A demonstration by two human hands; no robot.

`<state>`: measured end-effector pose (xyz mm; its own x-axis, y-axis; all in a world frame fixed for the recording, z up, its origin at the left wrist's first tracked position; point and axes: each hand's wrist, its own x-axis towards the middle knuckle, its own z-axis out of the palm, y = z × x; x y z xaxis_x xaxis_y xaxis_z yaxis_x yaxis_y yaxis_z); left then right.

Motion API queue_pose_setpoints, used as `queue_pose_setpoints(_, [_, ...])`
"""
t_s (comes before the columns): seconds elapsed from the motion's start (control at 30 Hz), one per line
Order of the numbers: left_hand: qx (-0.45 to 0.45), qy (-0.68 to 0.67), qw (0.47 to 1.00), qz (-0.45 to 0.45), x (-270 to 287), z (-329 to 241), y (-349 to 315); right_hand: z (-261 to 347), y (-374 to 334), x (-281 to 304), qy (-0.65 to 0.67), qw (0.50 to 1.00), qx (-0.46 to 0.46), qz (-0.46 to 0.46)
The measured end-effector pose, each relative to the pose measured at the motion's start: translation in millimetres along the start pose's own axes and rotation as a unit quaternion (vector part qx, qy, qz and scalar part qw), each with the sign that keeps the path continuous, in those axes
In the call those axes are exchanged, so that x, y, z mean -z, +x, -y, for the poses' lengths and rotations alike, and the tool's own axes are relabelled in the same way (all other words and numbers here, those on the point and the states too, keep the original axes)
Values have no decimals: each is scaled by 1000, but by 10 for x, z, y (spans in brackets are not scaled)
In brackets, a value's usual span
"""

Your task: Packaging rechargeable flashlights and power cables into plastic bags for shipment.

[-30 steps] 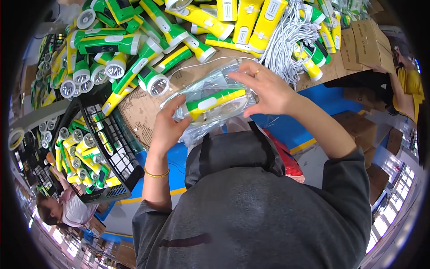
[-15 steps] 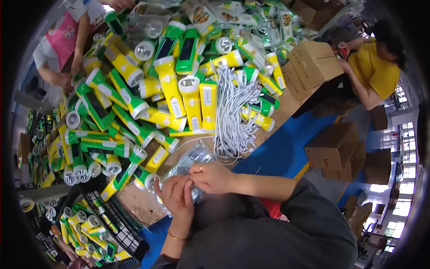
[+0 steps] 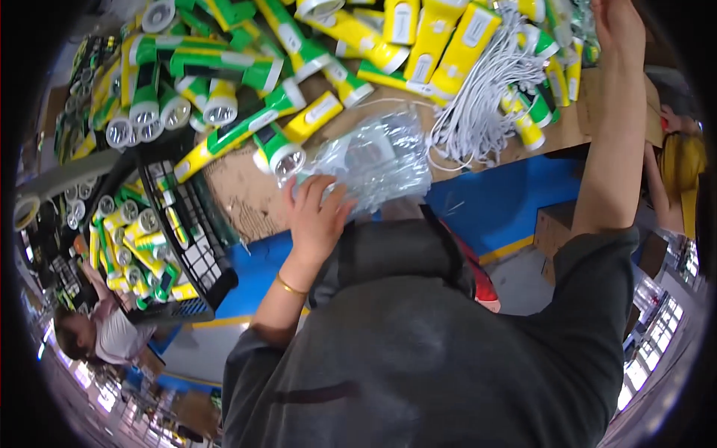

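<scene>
My left hand [image 3: 317,216] rests with its fingers apart on the near left edge of some clear plastic bags [image 3: 381,160] at the table's front edge. A green and white flashlight [image 3: 280,151] lies just beyond its fingertips. My right arm stretches far forward to the right. At the top edge, my right hand [image 3: 618,26] is partly cut off beside clear packaging [image 3: 584,22], and its fingers cannot be made out. Between the hands lies a bundle of white cables [image 3: 489,93], next to yellow flashlights [image 3: 437,41].
Many green and yellow flashlights [image 3: 216,67] are heaped across the table [image 3: 243,190]. At the left a black crate [image 3: 198,231] holds more of them. A person in yellow [image 3: 681,175] is at the far right, near cardboard boxes [image 3: 553,231]. Another person [image 3: 112,336] is at the lower left.
My hands have come apart: the right has swung far forward and right, while the left has spread onto the plastic bags. The view has shifted, bringing the table higher in the picture.
</scene>
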<state>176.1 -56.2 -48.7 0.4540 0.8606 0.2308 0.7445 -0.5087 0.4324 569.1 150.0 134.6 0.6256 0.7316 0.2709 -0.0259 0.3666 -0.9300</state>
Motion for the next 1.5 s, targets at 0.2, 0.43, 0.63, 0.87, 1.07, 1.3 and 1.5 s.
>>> queue_pose_setpoints(0.2, [37, -78, 995, 55, -292, 434, -250, -878, -2125, -181, -304, 749, -223, 544])
queue_pose_setpoints(0.43, [16, -212, 974, 76, -366, 533, -165, -1651, -2993, 152, -345, 673, 43, 653])
queue_pose_setpoints(0.63, [42, -122, 988, 81, -415, 383, -84, -1641, -3105, 177, -327, 694, 141, 626])
queue_pose_setpoints(0.87, [73, -189, 978, 44, -419, 409, 14, -1625, -3141, 10, -377, 706, 172, 574])
queue_pose_setpoints(1.07, [46, -127, 988, 76, -408, 327, -1, -1540, -3156, 37, -370, 647, 315, 587])
queue_pose_setpoints(1.3, [83, -86, 990, 77, -324, 128, 103, -1140, -2556, 469, -397, 650, 296, 577])
queue_pose_setpoints(1.5, [118, -193, 971, 72, -279, 208, 221, -1112, -2769, 309, -310, 769, -170, 533])
